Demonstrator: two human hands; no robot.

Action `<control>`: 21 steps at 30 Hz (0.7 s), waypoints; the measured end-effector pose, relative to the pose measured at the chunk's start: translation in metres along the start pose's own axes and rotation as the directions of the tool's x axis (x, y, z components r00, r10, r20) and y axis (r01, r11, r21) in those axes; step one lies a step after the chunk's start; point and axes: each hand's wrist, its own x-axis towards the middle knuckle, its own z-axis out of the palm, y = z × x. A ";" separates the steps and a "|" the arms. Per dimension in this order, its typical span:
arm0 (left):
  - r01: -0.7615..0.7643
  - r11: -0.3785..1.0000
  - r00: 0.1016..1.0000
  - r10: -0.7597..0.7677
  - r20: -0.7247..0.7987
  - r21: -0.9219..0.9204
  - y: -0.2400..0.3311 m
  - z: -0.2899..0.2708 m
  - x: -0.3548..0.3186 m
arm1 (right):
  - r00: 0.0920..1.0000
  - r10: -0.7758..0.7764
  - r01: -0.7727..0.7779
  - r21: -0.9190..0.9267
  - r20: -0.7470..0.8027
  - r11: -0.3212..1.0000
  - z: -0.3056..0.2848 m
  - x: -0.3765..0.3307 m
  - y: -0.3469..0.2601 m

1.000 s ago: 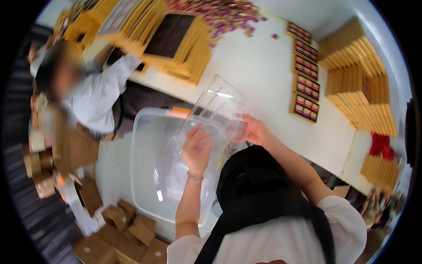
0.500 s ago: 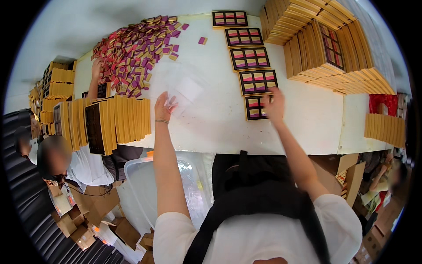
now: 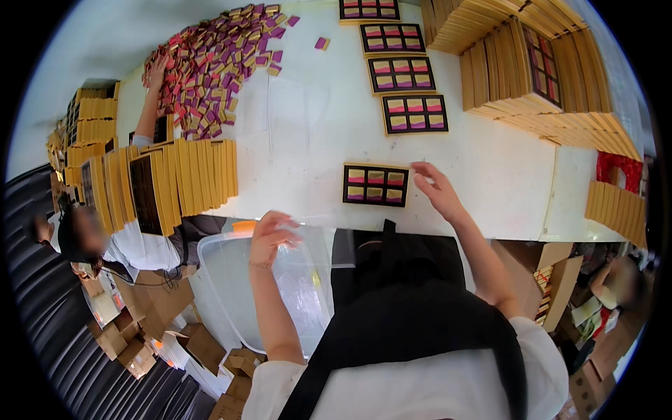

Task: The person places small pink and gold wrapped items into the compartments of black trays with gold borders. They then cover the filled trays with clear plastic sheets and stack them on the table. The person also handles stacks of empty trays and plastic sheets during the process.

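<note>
My left hand (image 3: 274, 236) hangs over the table's front edge, fingers curled on a clear plastic sheet (image 3: 341, 248). The sheet is see-through and hard to make out. My right hand (image 3: 435, 190) has its fingers stretched out beside a black, gold-edged tray (image 3: 375, 185). Whether the fingertips touch the tray's right edge, I cannot tell. Pink-and-gold pieces fill its back compartments, and purple-and-gold ones the front. Behind it, several similar filled trays (image 3: 414, 114) lie in a column running away from me.
A heap of small pink, purple and gold pieces (image 3: 210, 77) covers the far left, with another person's hand (image 3: 158, 70) in it. Gold-edged trays stand stacked at left (image 3: 203, 178) and right (image 3: 500, 70). A clear plastic bin (image 3: 231, 294) is below the table edge.
The nearest tray has slid left and toward me, away from the column. My right hand stays beside it. My left hand has drawn back toward me with the plastic sheet.
</note>
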 end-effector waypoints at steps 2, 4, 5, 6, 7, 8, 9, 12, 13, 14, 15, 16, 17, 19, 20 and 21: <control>-0.187 0.980 0.947 0.160 0.278 0.071 0.021 0.054 0.018 | 0.834 0.091 -0.290 0.291 0.544 0.912 0.008 -0.003 -0.038; -0.531 0.833 0.739 0.367 0.566 0.153 0.057 0.119 0.037 | 0.528 0.103 -0.542 0.241 0.843 0.805 0.027 -0.006 -0.060; -0.723 0.643 0.597 0.397 0.697 0.253 0.075 0.141 0.040 | 0.469 0.113 -0.527 0.175 0.876 0.832 0.031 -0.013 -0.053; -0.748 0.617 0.549 0.368 0.750 0.245 0.079 0.152 0.044 | 0.404 0.132 -0.510 0.103 0.905 0.854 0.034 -0.020 -0.044; -0.771 0.588 0.506 0.333 0.796 0.244 0.083 0.159 0.046 | 0.418 0.128 -0.512 0.116 0.899 0.851 0.033 -0.025 -0.048; -0.794 0.560 0.460 0.296 0.837 0.239 0.082 0.160 0.046 | 0.432 0.126 -0.514 0.129 0.893 0.848 0.029 -0.029 -0.057; -0.798 0.536 0.520 0.383 0.764 0.274 0.080 0.159 0.047 | 0.449 0.118 -0.513 0.147 0.886 0.846 0.023 -0.031 -0.061; -0.701 0.580 0.713 0.593 0.374 0.416 0.057 0.141 0.060 | 0.852 0.139 -0.072 -0.148 0.506 0.986 0.011 -0.029 -0.057; -0.591 0.666 0.786 0.602 0.140 0.455 0.031 0.122 0.078 | 0.937 0.009 0.161 -0.454 0.349 0.876 0.011 -0.025 -0.050; -0.494 0.749 0.830 0.558 -0.018 0.443 0.005 0.104 0.094 | 0.955 -0.172 0.295 -0.727 0.241 0.620 0.015 -0.019 -0.038; -0.393 0.825 0.855 0.490 -0.168 0.406 -0.021 0.093 0.106 | 0.909 -0.368 0.303 -0.915 0.194 0.267 0.020 -0.017 -0.025; -0.379 0.788 0.856 0.497 -0.139 0.484 -0.041 0.090 0.116 | 0.903 -0.368 0.324 -0.913 0.220 0.248 0.027 -0.009 -0.015; -0.367 0.742 0.857 0.504 -0.107 0.561 -0.056 0.089 0.125 | 0.896 -0.371 0.344 -0.910 0.244 0.231 0.037 0.000 -0.007; -0.273 0.769 0.909 0.403 -0.107 0.578 -0.071 0.089 0.133 | 0.894 -0.351 0.365 -0.907 0.279 0.211 0.056 0.010 0.003; -0.264 0.810 0.913 0.385 -0.134 0.524 -0.075 0.093 0.136 | 0.897 -0.332 0.367 -0.909 0.290 0.198 0.062 0.015 0.004; -0.251 0.847 0.916 0.364 -0.166 0.469 -0.078 0.097 0.135 | 0.899 -0.313 0.375 -0.908 0.307 0.187 0.067 0.019 0.005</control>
